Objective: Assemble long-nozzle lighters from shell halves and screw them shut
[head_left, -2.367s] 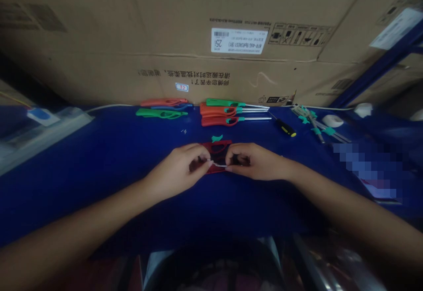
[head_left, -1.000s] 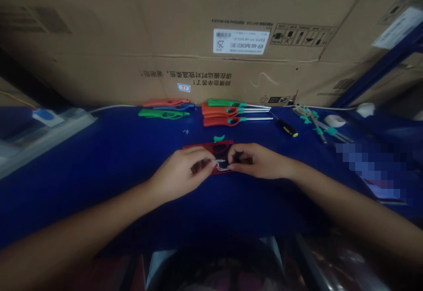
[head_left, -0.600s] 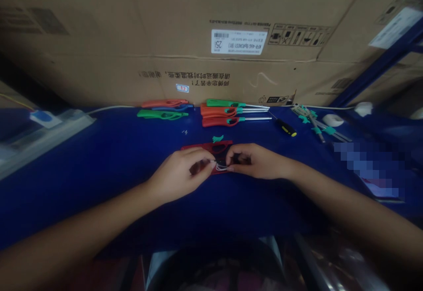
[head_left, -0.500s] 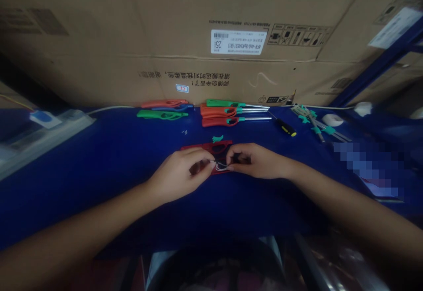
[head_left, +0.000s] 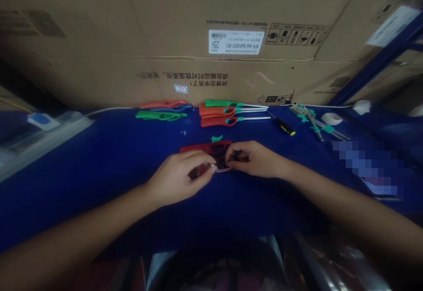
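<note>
Both hands work close together over the red lighter casing (head_left: 194, 147), which lies opened on the blue tabletop. My left hand (head_left: 185, 174) is closed, thumb and forefinger pinching the end of a thin wire (head_left: 222, 170). Opposite it, my right hand (head_left: 253, 160) pinches a small black part (head_left: 220, 163) that the pale wire loops beneath. Fingers hide much of both pieces and of the lower casing half. Just behind the casing lies a small green plastic trigger (head_left: 217, 139).
Behind are assembled lighters (head_left: 218, 121) and loose casing shells (head_left: 161, 115). Rightward lie a screwdriver (head_left: 284, 127), metal tubes with green parts (head_left: 315, 123) and a white roll (head_left: 332, 119). A large cardboard box (head_left: 165, 31) walls off the back; a white power strip (head_left: 42, 120) is at left.
The hands stay nearly in place, with the fingertips shifting slightly. More of the black part shows between them, and the wire loop hangs flatter.
</note>
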### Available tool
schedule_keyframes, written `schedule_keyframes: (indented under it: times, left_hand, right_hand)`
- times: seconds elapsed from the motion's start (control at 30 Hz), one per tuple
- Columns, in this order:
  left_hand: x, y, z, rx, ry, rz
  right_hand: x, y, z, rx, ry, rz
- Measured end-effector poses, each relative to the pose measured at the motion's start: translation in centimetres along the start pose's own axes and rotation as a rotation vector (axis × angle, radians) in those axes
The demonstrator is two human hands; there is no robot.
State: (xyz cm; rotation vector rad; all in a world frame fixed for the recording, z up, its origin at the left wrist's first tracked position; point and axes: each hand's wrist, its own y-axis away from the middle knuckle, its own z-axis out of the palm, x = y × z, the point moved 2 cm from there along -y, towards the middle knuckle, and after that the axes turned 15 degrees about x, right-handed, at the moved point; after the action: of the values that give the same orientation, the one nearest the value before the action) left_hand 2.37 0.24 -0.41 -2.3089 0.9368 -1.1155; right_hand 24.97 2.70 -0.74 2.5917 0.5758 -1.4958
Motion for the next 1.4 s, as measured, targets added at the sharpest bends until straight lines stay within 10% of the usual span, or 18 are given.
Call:
schedule_keyframes:
  times: [0.5, 0.7, 1.4]
  left_hand:
    - [0.2, -0.1, -0.2, 0.008, 0.013, 0.134]
    - [0.1, -0.3, 0.1, 0.024, -0.001, 0.045]
    - [-0.9, -0.9, 0.0, -0.077, -0.001, -0.047]
  right_hand:
    - [0.0, 0.1, 0.0, 0.007, 0.033, -0.084]
    - [-0.9, 0.4, -0.2, -0.084, 0.064, -0.293]
    - [-1.5, 0.8, -0.2, -0.097, 0.197, -0.324]
